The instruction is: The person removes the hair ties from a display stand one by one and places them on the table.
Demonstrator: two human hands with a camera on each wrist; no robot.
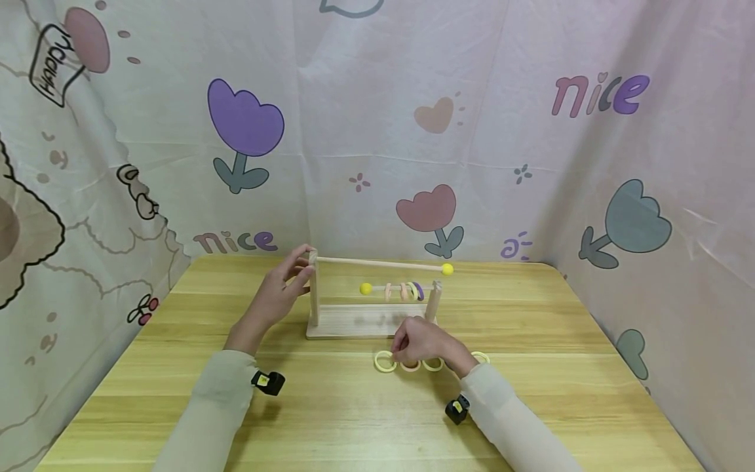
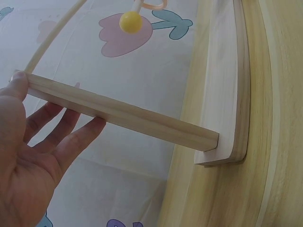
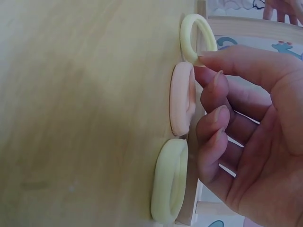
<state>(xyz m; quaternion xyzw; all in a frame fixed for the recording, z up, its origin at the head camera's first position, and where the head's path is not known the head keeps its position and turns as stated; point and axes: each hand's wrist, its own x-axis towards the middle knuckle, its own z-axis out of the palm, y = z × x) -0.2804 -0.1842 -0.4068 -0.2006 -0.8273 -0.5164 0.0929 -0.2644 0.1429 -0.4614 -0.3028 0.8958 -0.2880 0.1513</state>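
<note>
My left hand (image 1: 277, 295) holds the top of the left post (image 2: 128, 113) of a wooden rack (image 1: 366, 322), thumb on one side and fingers on the other. From this post an upper rod (image 1: 377, 263) runs right to a yellow ball end. A lower rod off the right post (image 1: 433, 303) carries pink, yellow and purple rings (image 1: 419, 292). In front of the base, my right hand (image 1: 423, 341) pinches a pale yellow ring (image 3: 185, 40) between thumb and index finger, its other fingers curled. Beside it lie a pink ring (image 3: 179, 101) and another yellow ring (image 3: 163, 184).
One more yellow ring (image 1: 482, 354) lies further right, partly behind the right wrist. The wood-grain table (image 1: 330, 419) extends around the rack, and a printed cloth (image 1: 354, 118) hangs behind and along both sides. Each sleeve bears a small black camera (image 1: 269, 383).
</note>
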